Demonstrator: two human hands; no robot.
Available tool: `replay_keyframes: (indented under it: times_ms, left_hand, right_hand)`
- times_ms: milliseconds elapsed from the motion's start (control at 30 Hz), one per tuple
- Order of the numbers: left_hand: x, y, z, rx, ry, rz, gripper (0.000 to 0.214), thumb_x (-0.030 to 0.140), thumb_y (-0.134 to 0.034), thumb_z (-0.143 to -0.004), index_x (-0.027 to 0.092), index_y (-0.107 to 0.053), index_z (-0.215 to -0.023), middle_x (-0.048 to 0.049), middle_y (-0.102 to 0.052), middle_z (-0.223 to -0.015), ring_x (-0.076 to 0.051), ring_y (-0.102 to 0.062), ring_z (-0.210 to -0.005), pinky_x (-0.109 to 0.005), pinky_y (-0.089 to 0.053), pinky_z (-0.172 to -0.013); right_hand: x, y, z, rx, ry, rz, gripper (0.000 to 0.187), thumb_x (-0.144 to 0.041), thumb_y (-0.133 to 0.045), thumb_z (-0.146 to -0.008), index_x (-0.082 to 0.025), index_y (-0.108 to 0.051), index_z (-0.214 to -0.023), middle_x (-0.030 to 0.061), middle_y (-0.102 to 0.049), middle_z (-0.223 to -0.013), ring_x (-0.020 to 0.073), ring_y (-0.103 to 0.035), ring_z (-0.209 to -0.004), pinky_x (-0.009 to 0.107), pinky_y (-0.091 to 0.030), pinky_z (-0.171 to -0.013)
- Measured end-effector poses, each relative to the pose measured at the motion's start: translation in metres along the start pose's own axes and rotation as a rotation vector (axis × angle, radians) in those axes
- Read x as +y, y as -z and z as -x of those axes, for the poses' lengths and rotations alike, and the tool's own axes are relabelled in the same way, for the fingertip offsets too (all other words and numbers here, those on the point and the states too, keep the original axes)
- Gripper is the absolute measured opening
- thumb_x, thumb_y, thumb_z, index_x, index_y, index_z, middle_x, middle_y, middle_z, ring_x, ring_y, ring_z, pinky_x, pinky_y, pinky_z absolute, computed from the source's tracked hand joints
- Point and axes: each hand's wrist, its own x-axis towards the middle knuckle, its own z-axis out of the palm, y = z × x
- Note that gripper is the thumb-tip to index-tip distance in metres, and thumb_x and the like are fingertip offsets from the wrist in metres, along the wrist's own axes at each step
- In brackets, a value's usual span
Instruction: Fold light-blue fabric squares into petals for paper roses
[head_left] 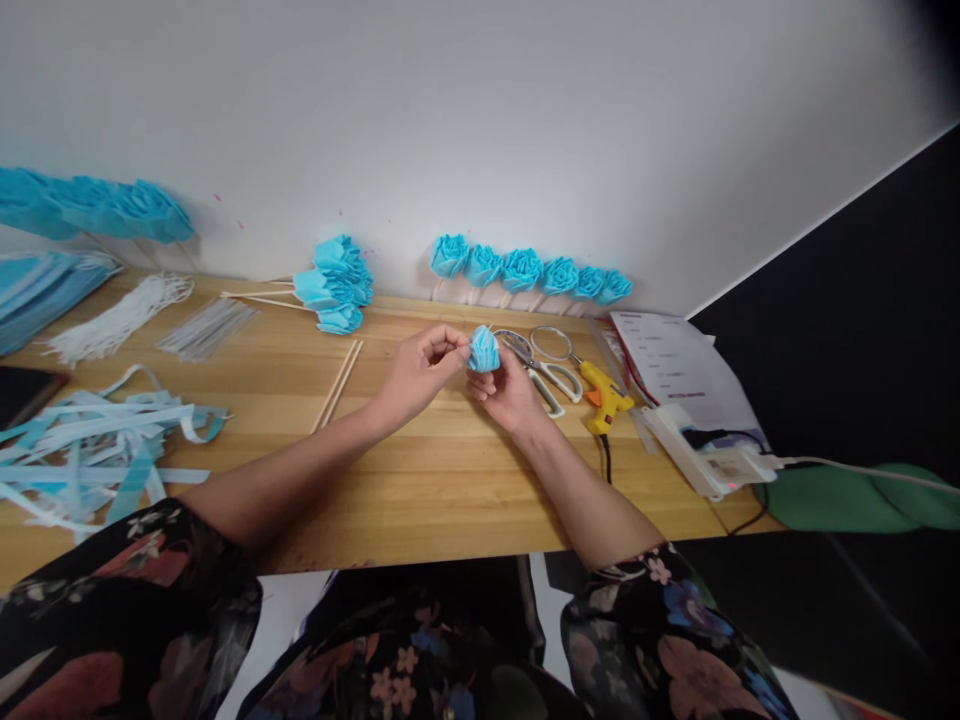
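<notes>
A small blue fabric flower (484, 349) is held up over the middle of the table. My right hand (506, 388) is closed around its base from below. The fingers of my left hand (427, 365) pinch the flower's left edge. Just beyond my right hand lie scissors (559, 385) with pale handles, partly hidden by the hand. A yellow hot glue gun (604, 395) rests to their right. To the left of my left hand, two thin wooden sticks (337, 385) lie on the wooden table (420, 490).
Several finished blue flowers (521, 270) lean on the wall, more (337, 285) lie at centre left. Cut blue strips (112, 450), white cords (124, 315), thin wires (208, 328) and stacked blue sheets (49, 290) are on the left. A power strip (705, 455) and papers (682, 365) are at right.
</notes>
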Motion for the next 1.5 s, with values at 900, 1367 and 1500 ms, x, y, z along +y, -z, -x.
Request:
replay_keyframes:
  times_ms: [900, 1367, 1500]
  left_hand:
    - [-0.0037, 0.0011, -0.0009, -0.007, -0.01, 0.005, 0.026, 0.04, -0.06, -0.088, 0.019, -0.057, -0.072, 0.0035, -0.047, -0.06, -0.01, -0.04, -0.057, -0.026, -0.034, -0.057]
    - [-0.0028, 0.0014, -0.0011, -0.002, -0.018, -0.017, 0.027, 0.04, -0.059, -0.088, 0.019, -0.057, -0.071, 0.003, -0.048, -0.06, -0.011, -0.041, -0.057, -0.026, -0.035, -0.057]
    - [-0.0023, 0.0008, -0.0011, 0.01, -0.006, 0.0, 0.022, 0.035, -0.062, -0.085, 0.019, -0.057, -0.072, 0.0034, -0.05, -0.062, -0.01, -0.042, -0.057, -0.025, -0.036, -0.057]
  right_hand:
    - [-0.0014, -0.0023, 0.0003, 0.034, -0.033, -0.003, 0.04, -0.044, -0.057, -0.095, -0.021, -0.047, -0.064, -0.0083, -0.035, -0.043, 0.0075, -0.027, -0.038, 0.017, -0.031, -0.039]
    - [0.0002, -0.0006, -0.0007, 0.01, -0.021, 0.001, 0.042, -0.045, -0.057, -0.095, -0.021, -0.045, -0.063, -0.0077, -0.037, -0.043, 0.007, -0.028, -0.038, 0.018, -0.031, -0.039]
    - [0.0006, 0.0006, -0.001, 0.0, -0.021, 0.005, 0.041, -0.045, -0.058, -0.095, -0.021, -0.046, -0.064, -0.0078, -0.038, -0.044, 0.007, -0.029, -0.038, 0.018, -0.031, -0.039]
